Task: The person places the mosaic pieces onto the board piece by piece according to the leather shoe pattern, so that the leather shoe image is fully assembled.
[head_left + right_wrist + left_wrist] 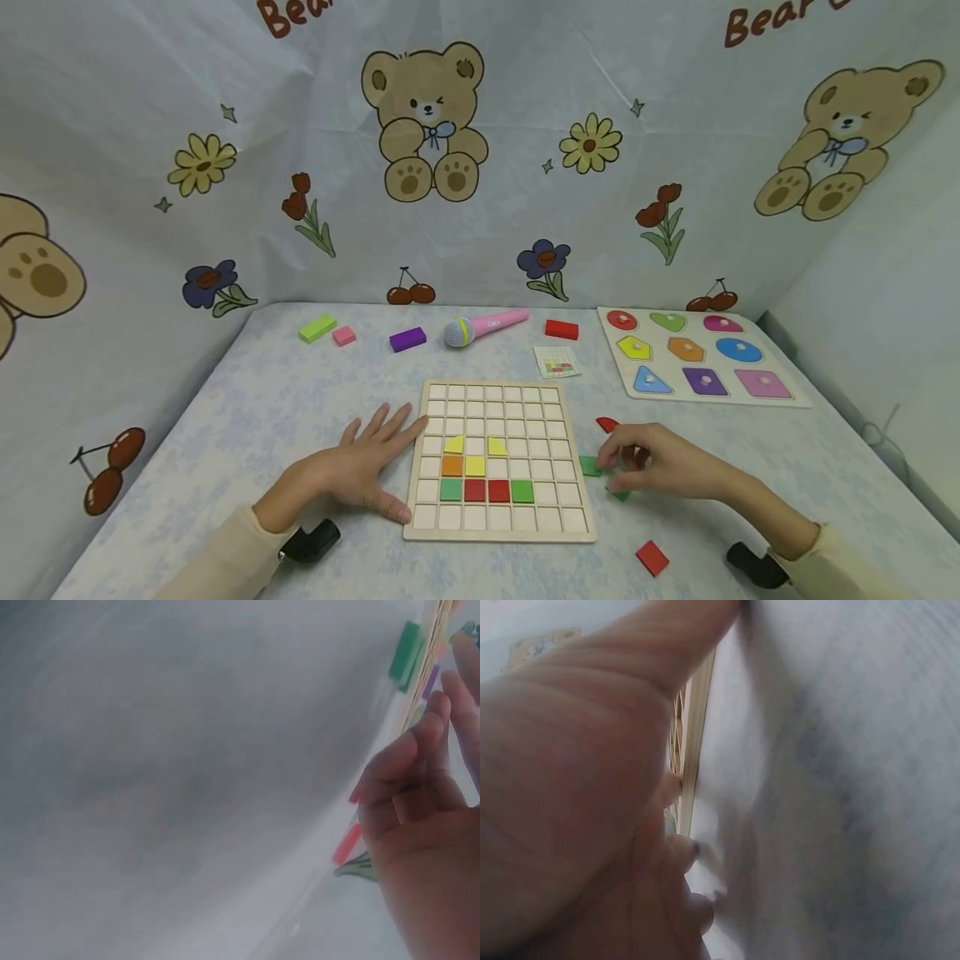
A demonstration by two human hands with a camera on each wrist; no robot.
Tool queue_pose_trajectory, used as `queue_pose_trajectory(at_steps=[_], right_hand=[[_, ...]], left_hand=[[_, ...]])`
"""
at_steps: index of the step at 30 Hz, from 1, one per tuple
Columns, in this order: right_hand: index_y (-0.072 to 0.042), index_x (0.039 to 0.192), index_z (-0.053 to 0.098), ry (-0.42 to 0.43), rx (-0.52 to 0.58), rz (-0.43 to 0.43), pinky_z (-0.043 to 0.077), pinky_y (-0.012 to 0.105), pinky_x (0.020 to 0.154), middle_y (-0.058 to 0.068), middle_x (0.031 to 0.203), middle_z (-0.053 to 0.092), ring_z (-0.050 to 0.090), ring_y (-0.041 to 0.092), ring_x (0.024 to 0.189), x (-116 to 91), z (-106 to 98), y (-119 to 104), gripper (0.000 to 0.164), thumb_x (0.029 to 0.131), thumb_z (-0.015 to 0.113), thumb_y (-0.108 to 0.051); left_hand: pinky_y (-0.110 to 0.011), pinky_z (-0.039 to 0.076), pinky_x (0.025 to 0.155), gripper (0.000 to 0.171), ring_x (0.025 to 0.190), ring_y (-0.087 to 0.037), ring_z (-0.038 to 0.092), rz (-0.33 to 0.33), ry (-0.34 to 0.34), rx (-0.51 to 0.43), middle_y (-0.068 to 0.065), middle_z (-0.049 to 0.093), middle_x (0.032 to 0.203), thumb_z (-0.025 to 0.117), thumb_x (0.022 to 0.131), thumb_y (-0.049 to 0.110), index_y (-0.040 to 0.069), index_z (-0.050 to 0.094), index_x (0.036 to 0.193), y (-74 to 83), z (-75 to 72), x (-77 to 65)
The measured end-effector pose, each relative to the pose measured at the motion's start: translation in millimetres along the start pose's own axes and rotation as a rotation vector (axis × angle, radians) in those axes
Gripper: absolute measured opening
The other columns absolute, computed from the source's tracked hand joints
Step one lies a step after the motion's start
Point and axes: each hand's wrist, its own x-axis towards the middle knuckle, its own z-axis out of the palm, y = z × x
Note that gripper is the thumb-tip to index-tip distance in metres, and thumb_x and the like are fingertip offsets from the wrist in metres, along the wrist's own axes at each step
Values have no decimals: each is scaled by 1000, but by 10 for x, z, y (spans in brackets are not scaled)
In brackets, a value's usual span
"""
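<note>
My left hand (367, 467) lies spread on the table, thumb and index fingertip at the left edge of a wooden grid board (501, 533). The board holds several coloured tiles: yellow quarter-rounds, a yellow square (475, 466), an orange square (452, 465), and a row with two red squares between green ones. Right of the board, my right hand (667, 462) hovers with loosely bent fingers and thumb apart, nothing visible between them. By its fingertips lie a green tile (590, 466) and a partly hidden green piece (619, 495). Just beyond is a red quarter-round (607, 424).
A red square tile (652, 558) lies near the front right. Behind the board are a small pattern card (557, 362), a pink toy microphone (487, 325), and red (562, 329), purple (407, 338) and green (318, 327) blocks. A shape puzzle board (701, 390) sits back right.
</note>
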Motion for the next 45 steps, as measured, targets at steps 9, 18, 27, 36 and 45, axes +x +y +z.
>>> queue_pose_trajectory(at_steps=[9,18,27,36,45], right_hand=[[-17,117,70,-104,80,41,44,26,68,11,101,61,56,23,86,-104,-95,164,31,88,78,-19],[-19,110,71,-100,32,36,45,25,67,7,97,61,57,20,83,-82,-106,158,25,87,79,-21],[-25,104,69,-6,-67,-8,48,23,66,-2,88,65,58,15,77,114,18,-61,22,86,81,-31],[-27,101,68,-66,-137,-12,49,23,71,-11,90,65,59,13,82,382,312,-400,22,86,80,-38],[-28,97,68,-54,-207,-54,46,19,63,-9,83,62,55,9,73,507,420,-469,18,86,81,-32]], left_hand=[[-74,-2,113,122,154,-44,-9,0,10,7,-14,-2,169,81,72,62,19,11,163,-7,20,-10],[-75,-2,113,123,154,-44,-9,-2,9,13,-15,-2,169,81,72,62,18,11,163,9,-12,-3],[-74,-2,113,123,154,-44,-9,-6,1,18,-14,-2,169,81,72,63,19,11,163,-11,-2,4],[-74,-2,113,122,154,-43,-10,-1,0,12,-13,-2,169,80,72,65,21,11,163,-42,28,23],[-74,-2,113,123,154,-42,-11,-10,-3,20,-12,-4,170,79,71,66,22,11,163,-33,18,24]])
